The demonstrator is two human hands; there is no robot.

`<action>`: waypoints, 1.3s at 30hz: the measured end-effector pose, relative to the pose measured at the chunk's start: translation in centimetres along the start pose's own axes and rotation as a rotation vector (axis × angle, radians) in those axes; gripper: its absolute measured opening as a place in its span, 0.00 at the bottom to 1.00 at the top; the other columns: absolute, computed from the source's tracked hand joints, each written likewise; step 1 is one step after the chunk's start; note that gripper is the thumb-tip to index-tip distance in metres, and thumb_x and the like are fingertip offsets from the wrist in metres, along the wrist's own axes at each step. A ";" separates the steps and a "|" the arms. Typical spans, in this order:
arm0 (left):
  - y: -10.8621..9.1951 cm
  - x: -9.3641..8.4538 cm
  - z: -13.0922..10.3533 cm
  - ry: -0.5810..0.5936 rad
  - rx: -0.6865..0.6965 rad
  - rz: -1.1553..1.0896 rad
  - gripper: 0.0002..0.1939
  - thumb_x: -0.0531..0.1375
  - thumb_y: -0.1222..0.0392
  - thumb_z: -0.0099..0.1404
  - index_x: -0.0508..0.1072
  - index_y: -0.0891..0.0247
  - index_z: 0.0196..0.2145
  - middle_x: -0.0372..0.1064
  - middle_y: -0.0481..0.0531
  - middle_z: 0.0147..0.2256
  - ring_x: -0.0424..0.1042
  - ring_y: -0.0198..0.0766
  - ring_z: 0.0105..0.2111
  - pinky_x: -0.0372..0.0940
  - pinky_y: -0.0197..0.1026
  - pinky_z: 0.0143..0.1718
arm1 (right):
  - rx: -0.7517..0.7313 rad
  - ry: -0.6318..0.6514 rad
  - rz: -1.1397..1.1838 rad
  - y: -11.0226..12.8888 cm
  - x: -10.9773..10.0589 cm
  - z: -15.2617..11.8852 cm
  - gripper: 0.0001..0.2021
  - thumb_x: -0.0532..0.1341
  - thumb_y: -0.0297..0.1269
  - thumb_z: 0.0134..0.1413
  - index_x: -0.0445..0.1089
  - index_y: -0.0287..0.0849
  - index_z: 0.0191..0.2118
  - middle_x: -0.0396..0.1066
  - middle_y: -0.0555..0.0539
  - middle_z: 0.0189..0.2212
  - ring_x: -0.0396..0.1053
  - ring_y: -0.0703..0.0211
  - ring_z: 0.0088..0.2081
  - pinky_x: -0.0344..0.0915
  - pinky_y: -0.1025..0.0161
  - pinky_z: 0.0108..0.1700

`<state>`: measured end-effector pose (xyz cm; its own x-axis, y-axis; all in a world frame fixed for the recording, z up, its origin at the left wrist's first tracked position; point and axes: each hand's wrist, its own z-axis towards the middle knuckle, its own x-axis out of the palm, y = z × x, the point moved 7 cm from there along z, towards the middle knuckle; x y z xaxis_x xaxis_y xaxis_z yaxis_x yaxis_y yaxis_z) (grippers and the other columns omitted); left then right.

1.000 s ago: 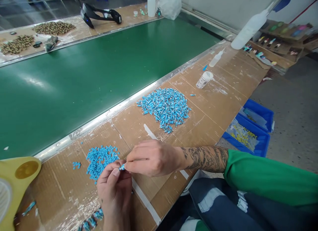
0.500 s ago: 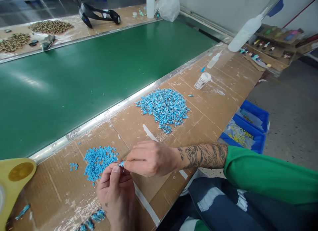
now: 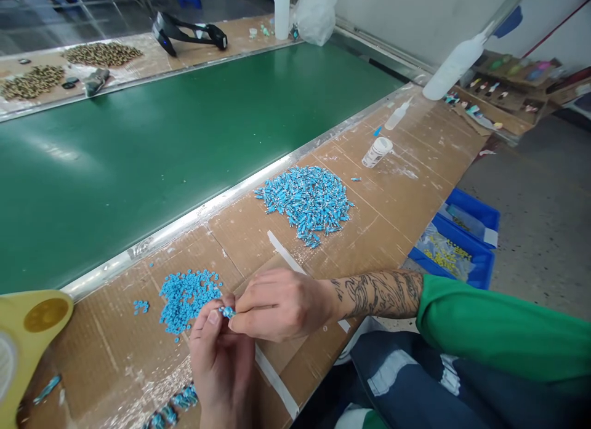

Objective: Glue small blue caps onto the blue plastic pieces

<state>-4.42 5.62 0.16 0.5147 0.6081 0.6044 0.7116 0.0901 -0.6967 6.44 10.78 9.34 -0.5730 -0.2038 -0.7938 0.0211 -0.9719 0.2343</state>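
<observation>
A small blue-and-white piece (image 3: 226, 311) sits between the fingertips of both hands. My left hand (image 3: 221, 355) pinches it from below, palm up, and my right hand (image 3: 281, 303) grips its right end from above. Just left of the hands lies a pile of small blue rings (image 3: 187, 300), with a few loose ones beside it. Farther up the cardboard-covered table (image 3: 383, 213) is a larger heap of slim blue pieces with pale ends (image 3: 307, 201). A row of blue pieces (image 3: 170, 412) lies at the bottom edge, left of my left wrist.
A green belt (image 3: 184, 140) runs behind the cardboard. At the left edge stands a yellow object (image 3: 41, 330). A white cup (image 3: 377, 152) and bottles (image 3: 455, 66) are at the upper right. Blue bins (image 3: 480, 263) sit below the table's right edge.
The view has shifted slightly. Both hands stay together, a little lower and farther right in the picture, and more of the blue-and-white piece shows between the fingertips.
</observation>
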 end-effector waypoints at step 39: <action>0.2 0.7 -0.2 0.075 -0.091 0.032 0.10 0.66 0.56 0.52 0.71 0.64 0.24 0.61 0.45 0.22 0.62 0.29 0.21 0.63 0.31 0.23 | 0.001 0.064 0.093 -0.3 0.1 0.1 0.11 0.53 0.29 0.65 0.73 0.40 0.39 0.71 0.47 0.39 0.66 0.65 0.41 0.62 0.66 0.50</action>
<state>-3.84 5.93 0.54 0.5700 0.5485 0.6118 0.7327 -0.0023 -0.6806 6.30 11.07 9.27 -0.5148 -0.3005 -0.8029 0.0708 -0.9483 0.3095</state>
